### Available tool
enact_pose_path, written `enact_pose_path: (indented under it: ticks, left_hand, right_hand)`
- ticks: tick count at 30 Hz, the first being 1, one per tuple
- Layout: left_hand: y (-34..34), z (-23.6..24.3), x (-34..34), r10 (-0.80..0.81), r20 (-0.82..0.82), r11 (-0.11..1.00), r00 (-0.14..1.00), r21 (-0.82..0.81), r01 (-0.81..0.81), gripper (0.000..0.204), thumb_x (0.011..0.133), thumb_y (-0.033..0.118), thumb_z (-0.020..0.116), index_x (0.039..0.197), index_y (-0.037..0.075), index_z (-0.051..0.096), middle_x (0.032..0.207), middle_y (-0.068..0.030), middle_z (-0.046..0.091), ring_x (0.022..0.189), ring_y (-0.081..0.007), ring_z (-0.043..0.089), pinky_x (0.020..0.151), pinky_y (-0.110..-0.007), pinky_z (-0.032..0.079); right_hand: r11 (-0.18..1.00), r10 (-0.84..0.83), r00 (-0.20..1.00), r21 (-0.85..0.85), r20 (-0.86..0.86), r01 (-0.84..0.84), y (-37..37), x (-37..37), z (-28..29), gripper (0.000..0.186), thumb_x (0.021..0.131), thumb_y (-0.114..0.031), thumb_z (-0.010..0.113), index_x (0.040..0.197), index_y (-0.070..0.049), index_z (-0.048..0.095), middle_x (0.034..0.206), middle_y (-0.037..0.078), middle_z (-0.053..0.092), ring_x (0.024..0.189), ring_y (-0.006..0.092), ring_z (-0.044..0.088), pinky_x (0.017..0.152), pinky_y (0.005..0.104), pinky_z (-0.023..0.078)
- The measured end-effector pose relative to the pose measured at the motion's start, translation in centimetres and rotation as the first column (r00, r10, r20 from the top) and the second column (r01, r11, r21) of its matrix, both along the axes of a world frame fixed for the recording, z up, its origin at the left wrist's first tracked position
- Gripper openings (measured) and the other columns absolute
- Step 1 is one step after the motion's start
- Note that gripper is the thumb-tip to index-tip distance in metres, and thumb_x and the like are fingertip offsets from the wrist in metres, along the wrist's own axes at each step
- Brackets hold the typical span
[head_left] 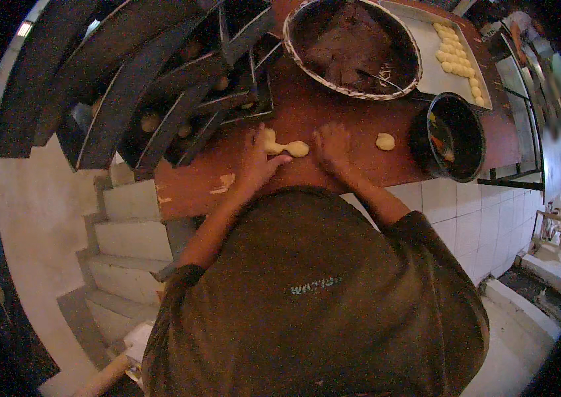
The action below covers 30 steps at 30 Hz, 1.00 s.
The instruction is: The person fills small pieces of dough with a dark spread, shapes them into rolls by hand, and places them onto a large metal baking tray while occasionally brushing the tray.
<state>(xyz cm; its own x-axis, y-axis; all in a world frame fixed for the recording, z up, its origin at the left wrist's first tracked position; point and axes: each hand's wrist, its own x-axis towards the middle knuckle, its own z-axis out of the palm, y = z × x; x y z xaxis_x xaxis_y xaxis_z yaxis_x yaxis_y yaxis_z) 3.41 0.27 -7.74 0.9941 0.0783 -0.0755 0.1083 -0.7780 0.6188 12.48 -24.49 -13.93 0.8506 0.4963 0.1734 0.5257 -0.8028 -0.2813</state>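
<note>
My left hand [260, 159] grips a pale yellow dough piece [270, 139], which narrows into a neck ending in a round lump [298, 149] on the reddish wooden table [201, 190]. Just right of that lump, my right hand [330, 145] is slightly blurred, its fingers apart and resting at the tabletop, with nothing visible in them. Farther right lies a separate small dough round [385, 141], beside a black pot [469, 142] with liquid and an orange-handled utensil inside.
A large round pan [333, 46] of dark brown mixture sits behind my hands, next to a metal tray [432, 83] with several dough balls. Dark loaf tins [128, 79] are piled at left. Steps [128, 231] descend beside the table. A person [521, 30] is at upper right.
</note>
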Motion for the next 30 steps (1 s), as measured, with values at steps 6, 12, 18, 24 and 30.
enact_pose_path:
  ticks: [6, 12, 18, 24, 30]
  left_hand:
    - [3.7, 5.9, -4.2, 0.105, -0.201, 0.957, 0.974, 0.285, -0.044, 0.071, 0.089, 0.049, 0.071, 0.142, 0.005, 0.053, 0.144, -0.0240, 0.050, 0.131, -0.0408, 0.050, 0.110, -0.048, 0.041]
    - [13.8, -4.0, -12.3, 0.120, 0.146, 0.896, 0.982, 0.410, -0.170, 0.058, 0.098, 0.046, 0.059, 0.141, 0.007, 0.056, 0.135, -0.0217, 0.058, 0.118, -0.0400, 0.058, 0.100, -0.050, 0.048]
    - [13.4, 0.4, -14.8, 0.300, 0.101, 0.944, 0.949, -0.172, -0.280, 0.063, 0.101, 0.044, 0.054, 0.146, 0.001, 0.047, 0.145, -0.0274, 0.049, 0.133, -0.0424, 0.047, 0.110, -0.049, 0.039]
    - [11.2, -6.4, -15.0, 0.282, 0.424, 0.690, 0.860, 0.533, -0.489, 0.076, 0.098, 0.053, 0.054, 0.149, -0.002, 0.043, 0.150, -0.0280, 0.045, 0.136, -0.0468, 0.043, 0.116, -0.056, 0.030]
    - [9.8, -1.8, -13.3, 0.341, 0.290, 0.810, 0.894, 0.392, -0.436, 0.084, 0.093, 0.059, 0.057, 0.152, 0.002, 0.041, 0.151, -0.0252, 0.045, 0.134, -0.0449, 0.046, 0.113, -0.055, 0.033]
  right_hand:
    - [0.997, 0.054, 0.994, -0.065, 0.091, -0.048, -4.2, 1.3, 1.6, 0.027, 0.092, -0.031, 0.063, 0.091, -0.005, 0.066, 0.101, 0.021, 0.065, 0.093, 0.0399, 0.060, 0.080, 0.0527, 0.049]
    - [0.947, 0.215, 0.962, 0.203, 0.169, -0.248, -2.3, -1.6, -6.0, 0.025, 0.092, -0.028, 0.064, 0.095, -0.003, 0.065, 0.099, 0.020, 0.065, 0.096, 0.0401, 0.060, 0.085, 0.0489, 0.049]
    - [0.983, 0.091, 0.994, 0.154, 0.066, -0.101, -4.7, 1.5, 0.5, 0.022, 0.089, -0.020, 0.068, 0.100, -0.002, 0.063, 0.102, 0.022, 0.063, 0.098, 0.0422, 0.058, 0.087, 0.0462, 0.047]
    - [0.964, 0.248, 0.969, 0.097, -0.015, -0.246, -6.4, -4.6, 7.1, 0.042, 0.084, -0.016, 0.071, 0.123, -0.004, 0.064, 0.112, 0.019, 0.064, 0.103, 0.0388, 0.060, 0.089, 0.0461, 0.050]
    - [0.884, 0.466, 0.337, 0.416, -0.818, -0.213, 3.8, -1.6, 32.9, 0.034, 0.080, -0.016, 0.077, 0.110, 0.000, 0.074, 0.105, 0.008, 0.074, 0.099, 0.0195, 0.067, 0.092, 0.0349, 0.050]
